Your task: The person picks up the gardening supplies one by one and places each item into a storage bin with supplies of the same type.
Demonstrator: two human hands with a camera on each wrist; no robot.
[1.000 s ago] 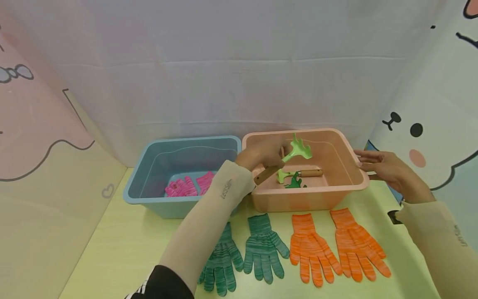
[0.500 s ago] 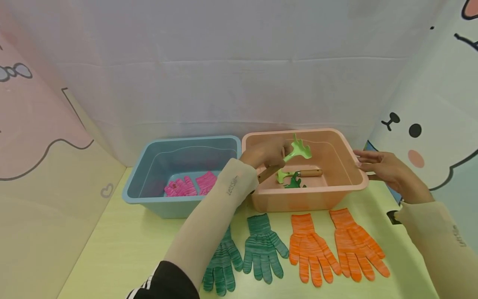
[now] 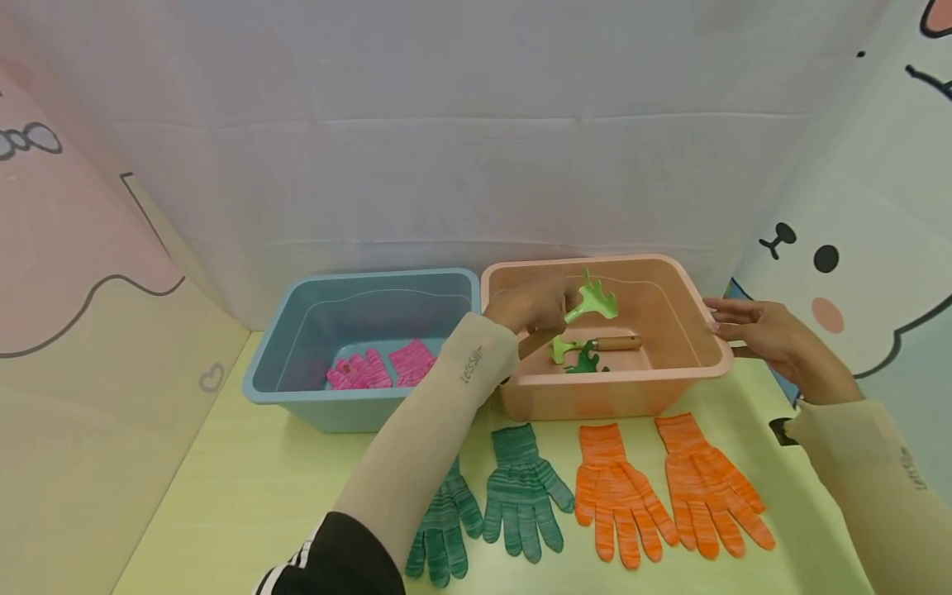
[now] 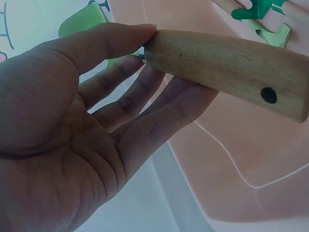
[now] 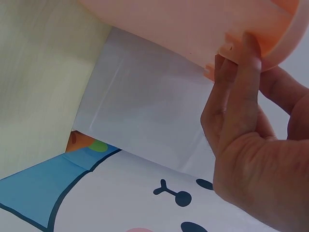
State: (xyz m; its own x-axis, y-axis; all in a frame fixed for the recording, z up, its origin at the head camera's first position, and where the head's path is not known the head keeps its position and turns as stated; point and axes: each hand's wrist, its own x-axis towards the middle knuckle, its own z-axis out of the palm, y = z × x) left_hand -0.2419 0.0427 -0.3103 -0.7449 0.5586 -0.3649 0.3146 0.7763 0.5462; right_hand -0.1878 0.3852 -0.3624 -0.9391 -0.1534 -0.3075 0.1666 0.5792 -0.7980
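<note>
My left hand (image 3: 530, 306) pinches a small hand rake by its wooden handle (image 4: 217, 67). The rake's light green head (image 3: 593, 299) points to the back right, over the peach plastic bin (image 3: 580, 401). In the left wrist view the thumb lies along the top of the handle, fingers underneath. Inside the bin lie another wooden-handled tool (image 3: 619, 343) with a light green head and a dark green tool head (image 3: 586, 360). My right hand (image 3: 781, 335) holds the bin's right rim; in the right wrist view its fingers (image 5: 246, 82) reach under that rim.
Left of the peach bin stands a blue bin (image 3: 335, 400) with pink gloves (image 3: 364, 370) inside. In front lie green gloves (image 3: 524, 496) and orange gloves (image 3: 621, 496) on the yellow-green table (image 3: 245, 496). A pale cloth wall (image 3: 446, 165) rises behind the bins.
My left hand and forearm have shifted slightly to the right, the rake still in the fingers and its head slightly lower. My right hand stays at the bin's rim.
</note>
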